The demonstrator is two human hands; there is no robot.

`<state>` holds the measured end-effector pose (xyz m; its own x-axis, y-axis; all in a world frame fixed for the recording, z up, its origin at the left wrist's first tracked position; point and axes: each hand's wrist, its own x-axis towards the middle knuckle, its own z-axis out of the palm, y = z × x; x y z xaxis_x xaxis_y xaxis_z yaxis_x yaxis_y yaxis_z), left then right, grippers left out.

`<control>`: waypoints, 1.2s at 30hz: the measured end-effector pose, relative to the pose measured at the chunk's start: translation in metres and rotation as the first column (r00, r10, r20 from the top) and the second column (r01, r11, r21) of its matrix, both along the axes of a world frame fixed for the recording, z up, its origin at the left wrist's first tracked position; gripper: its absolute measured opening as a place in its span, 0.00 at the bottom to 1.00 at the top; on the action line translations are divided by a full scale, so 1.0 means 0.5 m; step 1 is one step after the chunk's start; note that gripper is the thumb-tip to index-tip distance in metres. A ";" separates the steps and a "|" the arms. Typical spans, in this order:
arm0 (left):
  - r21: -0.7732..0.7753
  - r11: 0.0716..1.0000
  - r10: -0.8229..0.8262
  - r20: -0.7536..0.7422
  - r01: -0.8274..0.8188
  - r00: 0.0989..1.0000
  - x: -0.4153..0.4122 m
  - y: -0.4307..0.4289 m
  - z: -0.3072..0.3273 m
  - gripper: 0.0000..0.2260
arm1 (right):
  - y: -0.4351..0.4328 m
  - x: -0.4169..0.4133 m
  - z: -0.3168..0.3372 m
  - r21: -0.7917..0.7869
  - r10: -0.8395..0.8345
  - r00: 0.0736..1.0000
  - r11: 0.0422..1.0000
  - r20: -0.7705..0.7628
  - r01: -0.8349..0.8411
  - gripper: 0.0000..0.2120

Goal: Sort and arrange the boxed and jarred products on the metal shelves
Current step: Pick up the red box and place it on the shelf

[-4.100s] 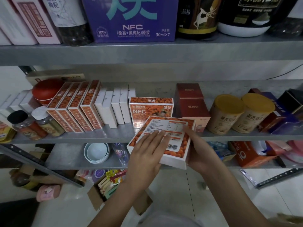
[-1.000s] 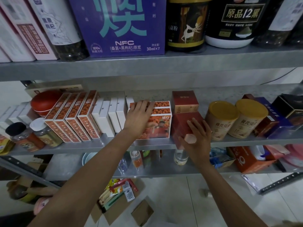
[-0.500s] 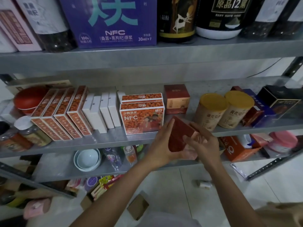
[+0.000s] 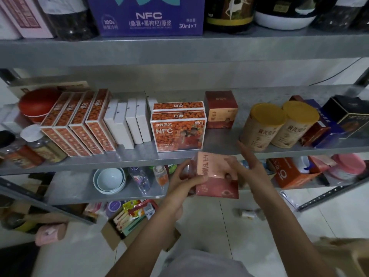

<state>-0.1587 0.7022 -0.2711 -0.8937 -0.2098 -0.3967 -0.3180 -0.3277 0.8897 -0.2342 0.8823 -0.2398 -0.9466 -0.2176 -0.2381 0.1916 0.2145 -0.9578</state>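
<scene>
Red-and-pink carton (image 4: 216, 176), held just below and in front of middle shelf (image 4: 139, 156) edge. Left hand (image 4: 183, 180) fingers clamped on left side; right hand (image 4: 245, 168) fingers spread, thumb on front. Rigid cardboard, probably light; best gripped across opposite side panels.

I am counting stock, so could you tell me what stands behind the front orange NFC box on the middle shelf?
Behind the orange NFC box stands a second matching box; only its top edge shows. Whether anything stands further back is hidden.
</scene>
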 end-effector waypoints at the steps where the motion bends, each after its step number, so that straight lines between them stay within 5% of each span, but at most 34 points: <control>1: 0.052 0.999 0.006 0.018 -0.007 1.000 0.008 -0.003 0.002 0.34 | 0.002 0.004 -0.010 -0.099 0.020 0.995 0.995 0.094 -0.011 0.38; 6: 0.156 0.988 0.013 0.045 -0.020 0.999 0.031 -0.009 0.022 0.36 | 0.000 0.029 -0.053 -0.421 0.299 0.902 0.895 0.312 -0.151 0.40; 11: 0.135 0.991 0.001 0.038 -0.006 0.999 0.043 -0.012 0.040 0.35 | -0.015 0.029 -0.058 -0.366 0.233 0.936 0.922 0.265 -0.126 0.46; 18: 0.091 0.995 -0.031 -0.030 0.034 0.999 0.047 -0.005 0.058 0.25 | -0.020 0.029 -0.044 -0.300 0.146 0.964 0.951 0.224 -0.075 0.31; 22: -0.298 0.954 -0.008 -0.078 -0.015 0.997 0.050 0.018 0.068 0.10 | -0.019 0.035 -0.029 -0.209 0.069 0.972 0.978 0.224 -0.021 0.36; 25: -0.560 0.828 -0.087 -0.138 -0.005 0.987 0.052 0.024 0.078 0.20 | -0.022 0.038 -0.013 -0.069 -0.051 0.990 0.996 0.134 0.061 0.39; 28: -0.472 0.871 -0.224 -0.136 0.135 0.965 0.054 0.043 0.086 0.41 | -0.034 0.043 0.001 0.023 -0.098 0.995 0.995 0.005 0.098 0.31; 31: -0.541 0.814 -0.232 0.032 0.212 0.972 0.050 0.059 0.083 0.57 | -0.048 0.053 0.006 0.106 -0.099 0.994 0.989 -0.046 0.103 0.32; 33: -0.500 0.846 -0.182 0.057 0.186 0.982 0.046 0.061 0.078 0.53 | -0.046 0.058 0.010 0.118 -0.070 0.997 0.990 -0.033 0.074 0.31; 36: -0.233 0.971 -0.063 -0.001 0.061 0.998 0.042 0.049 0.059 0.31 | -0.026 0.055 0.018 0.047 0.003 1.000 0.999 0.031 -0.004 0.39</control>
<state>-0.1376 0.7267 -0.2415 -0.9108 -0.2397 -0.3360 -0.3234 -0.0917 0.9418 -0.2069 0.8691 -0.2309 -0.9377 -0.2089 -0.2776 0.2205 0.2597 -0.9402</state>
